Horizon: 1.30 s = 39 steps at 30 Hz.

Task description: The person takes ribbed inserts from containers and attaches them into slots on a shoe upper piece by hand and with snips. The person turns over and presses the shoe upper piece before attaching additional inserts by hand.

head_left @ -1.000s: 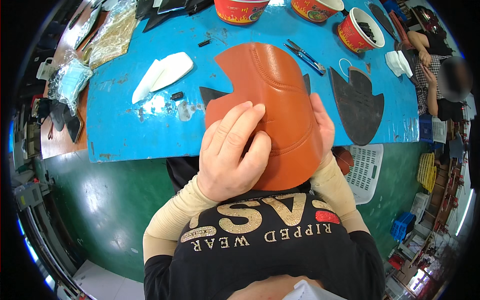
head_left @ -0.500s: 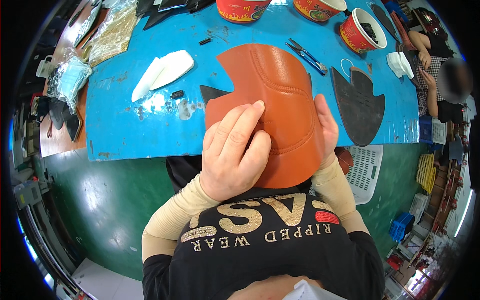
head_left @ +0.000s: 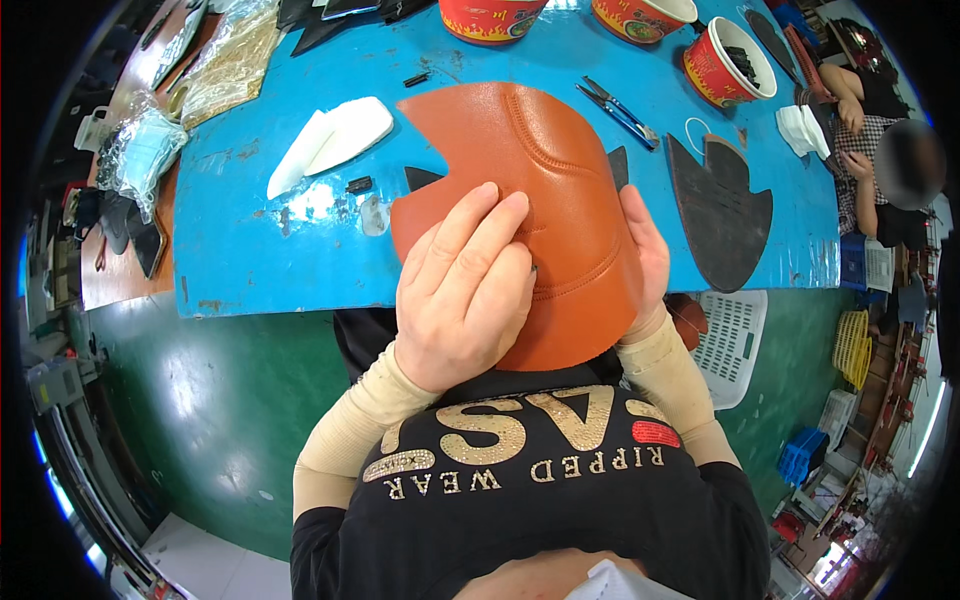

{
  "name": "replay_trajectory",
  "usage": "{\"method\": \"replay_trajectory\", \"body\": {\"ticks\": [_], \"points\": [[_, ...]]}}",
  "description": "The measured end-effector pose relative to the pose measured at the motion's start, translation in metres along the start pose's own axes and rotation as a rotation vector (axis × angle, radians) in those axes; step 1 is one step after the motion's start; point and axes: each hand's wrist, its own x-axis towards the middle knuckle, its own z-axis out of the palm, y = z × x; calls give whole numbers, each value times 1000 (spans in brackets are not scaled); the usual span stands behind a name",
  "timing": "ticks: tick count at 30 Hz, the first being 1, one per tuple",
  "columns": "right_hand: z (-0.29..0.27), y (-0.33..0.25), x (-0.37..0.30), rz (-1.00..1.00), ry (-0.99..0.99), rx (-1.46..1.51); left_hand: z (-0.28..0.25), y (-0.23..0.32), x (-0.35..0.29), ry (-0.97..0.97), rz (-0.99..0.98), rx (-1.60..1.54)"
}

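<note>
Orange-brown leather piece (head_left: pixel 575 235) is projecting past the surface's (head_left: pixel 265 255) six-o'clock edge. At its eight o'clock, the left hand's (head_left: pixel 460 300) fingers are resting on its face, seemingly pressing; at three, the right hand (head_left: pixel 648 255) is bracing its edge. Whether either is pinching isn't showing. Further pressing would be calling for steady bracing.

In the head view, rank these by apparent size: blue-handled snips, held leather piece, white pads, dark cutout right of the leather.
Leather piece (probably nearer the camera)
Dark cutout
White pads
Snips
</note>
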Motion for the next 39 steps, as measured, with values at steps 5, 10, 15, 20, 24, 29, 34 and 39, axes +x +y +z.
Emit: {"method": "replay_trajectory", "body": {"ticks": [5, 10, 15, 20, 24, 29, 34, 39], "points": [[-1, -1, 1, 13, 30, 31, -2, -2, -13, -10, 56, -136], [0, -2, 2, 30, 25, 67, -3, 0, -5, 13, 57, -61], [3, 1, 2, 33, 51, 40, 5, -5, -10, 66, 41, -83], [5, 1, 2, 28, 82, 22, 3, -4, -11, 55, 27, -80], [4, -2, 3, 23, 93, 8, 2, -6, -12, 34, 25, -87], [4, -2, 4, 10, 130, -5, 1, -5, -13, 23, 16, -26], [3, -3, 4, 35, 115, 8, 3, -6, -19, 4, 15, -25], [1, -4, 5, 51, 128, 38, 7, -9, -24, 36, 46, -71]]}}
